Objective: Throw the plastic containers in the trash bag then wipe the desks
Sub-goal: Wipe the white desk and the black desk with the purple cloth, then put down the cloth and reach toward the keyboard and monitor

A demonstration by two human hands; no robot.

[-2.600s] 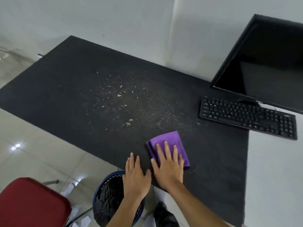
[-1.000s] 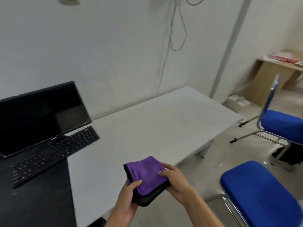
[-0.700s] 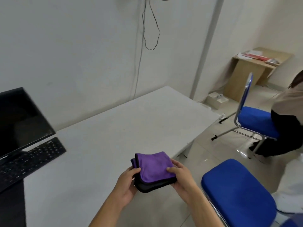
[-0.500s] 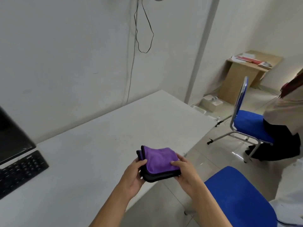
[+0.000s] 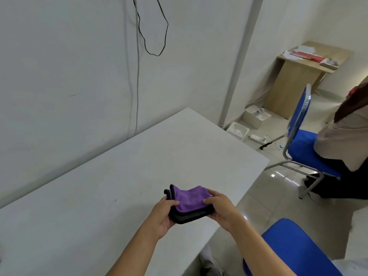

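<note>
Head view: a folded purple cloth (image 5: 189, 202), black on its underside, is held just above the near edge of the white worktop (image 5: 119, 196). Its long axis runs side to side between the two grips, purple face up, loose corners pointing away at the far left. The left grip (image 5: 163, 214) pinches its left end, thumb on top; the right grip (image 5: 221, 208) clasps its right end.

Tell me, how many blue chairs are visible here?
2. The near blue chair stands beside the white desk; the far blue chair is behind it, with a person seated on it. More may be hidden.
</note>
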